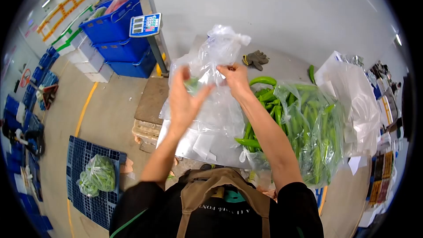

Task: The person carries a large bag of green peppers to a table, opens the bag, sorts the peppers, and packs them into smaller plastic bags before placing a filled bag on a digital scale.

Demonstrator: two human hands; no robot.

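Note:
Clear plastic bags (220,53) lie bunched on the metal table (238,158) in front of me. My right hand (235,78) pinches the edge of this plastic between thumb and fingers. Over the left part of the plastic is my left hand (187,101), its thumb and fingers apart and slightly blurred. A bit of green shows through the film beside it. Long green peppers (263,80) are heaped to the right of my right forearm, many of them inside a large clear bag (315,128).
A dark glove (256,60) lies near the wall. A scale display (145,25) stands before stacked blue crates (115,26). White plastic sheeting (359,101) is at the right. On the floor, a blue pallet (79,163) carries bagged green vegetables (99,174).

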